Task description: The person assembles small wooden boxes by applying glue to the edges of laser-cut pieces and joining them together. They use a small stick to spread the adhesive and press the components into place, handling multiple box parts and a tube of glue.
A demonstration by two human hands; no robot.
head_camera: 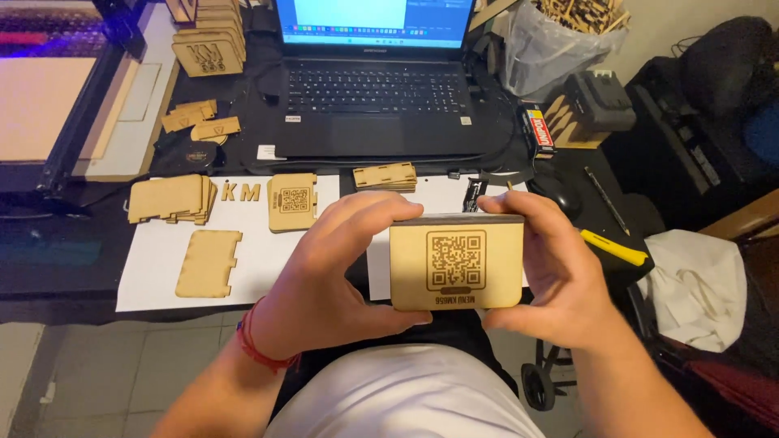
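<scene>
Both hands hold up a small light-wood box [456, 264] with a square engraved code pattern and engraved lettering on its front face. My left hand [337, 259] clasps the box's left side, thumb under its lower left corner; a red string bracelet is on that wrist. My right hand [552, 268] grips its right side, fingers across the top edge. The box hovers above white paper sheets [154, 268] at the front of the dark desk.
Cut wooden panels lie on the paper: a stack [170, 199], a single piece [208, 262], an engraved stack [292, 201], another stack [386, 175], two wooden letters [241, 192]. Behind stand an open laptop [373, 89], a bag of wood scraps [552, 40], a yellow-handled knife [614, 248], a mouse [556, 191].
</scene>
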